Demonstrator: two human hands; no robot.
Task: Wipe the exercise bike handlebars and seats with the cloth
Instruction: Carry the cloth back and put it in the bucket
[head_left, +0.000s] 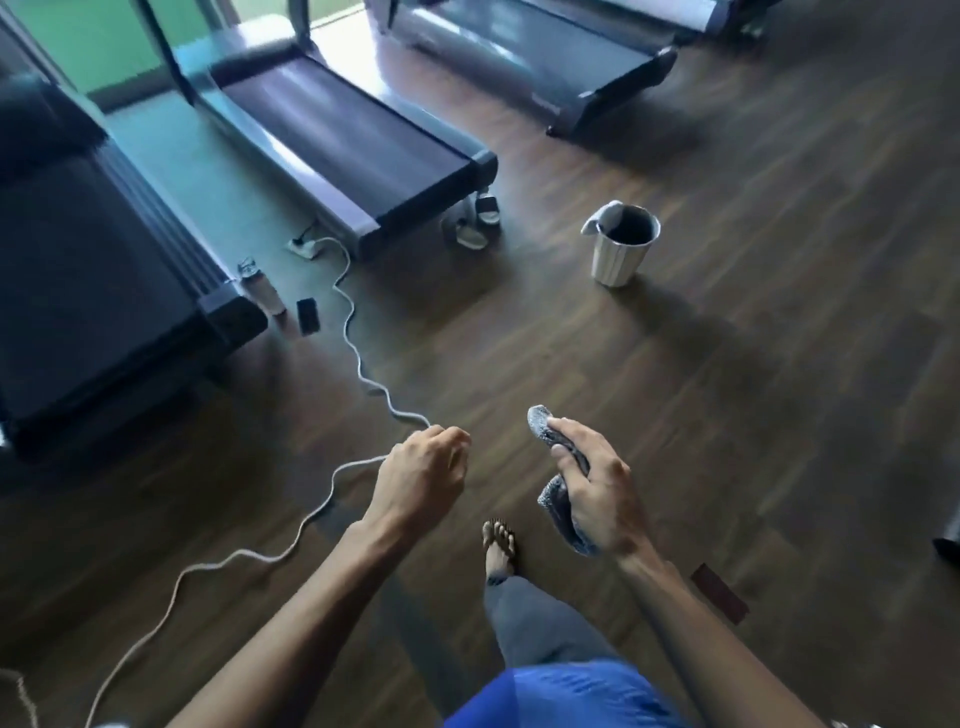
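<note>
Cloth (555, 501) is gripped in my right hand (597, 493), my left hand (422, 473) is loosely curled and empty; no bike is in view, so I think I should step carefully over the cord (347, 322)

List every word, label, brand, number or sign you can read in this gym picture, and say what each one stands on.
No text here can be read.
On the far treadmill: pale marks on its side rail, too blurred to read.
On the bottle: any label is too small to read.
On the bin, the cloth and the phone: no lettering shows.
</note>
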